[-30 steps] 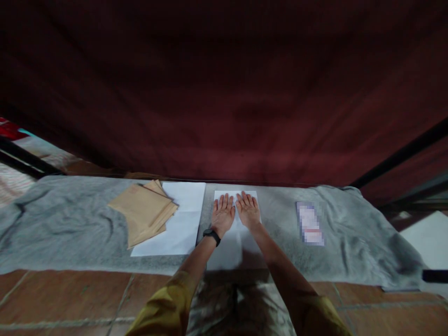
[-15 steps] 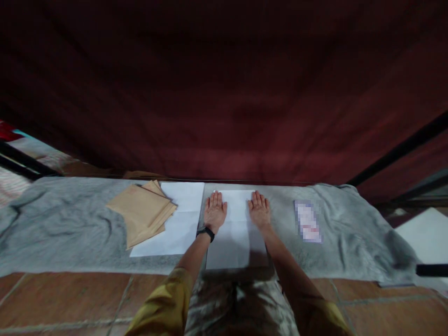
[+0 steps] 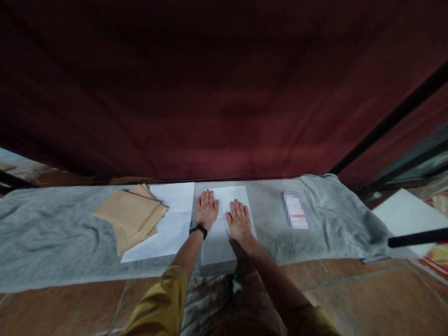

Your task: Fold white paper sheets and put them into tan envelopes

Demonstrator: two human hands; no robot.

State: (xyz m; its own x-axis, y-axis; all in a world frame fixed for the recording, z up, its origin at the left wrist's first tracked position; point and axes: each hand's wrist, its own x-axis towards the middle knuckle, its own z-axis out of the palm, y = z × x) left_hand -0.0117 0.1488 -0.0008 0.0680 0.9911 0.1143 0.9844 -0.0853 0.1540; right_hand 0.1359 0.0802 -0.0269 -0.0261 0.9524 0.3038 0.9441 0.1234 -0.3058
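Middle sheet [image 3: 219,245] partly hidden under both hands [image 3: 206,211] [image 3: 240,223]; pixelated item [image 3: 296,211] unidentifiable

Dim light, red cloth [image 3: 224,149] near-black above, pixelated patch [image 3: 296,211], seemingly slight blur

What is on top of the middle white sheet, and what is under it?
On the white sheet lie the left hand and right hand, palms down and apart. Gray cloth shows along its sides, seemingly beneath it; whatever lies directly under the sheet or palms is covered.

White paper sheet [image 3: 220,235], faintly creased, lying flat on grey cloth [image 3: 269,214].
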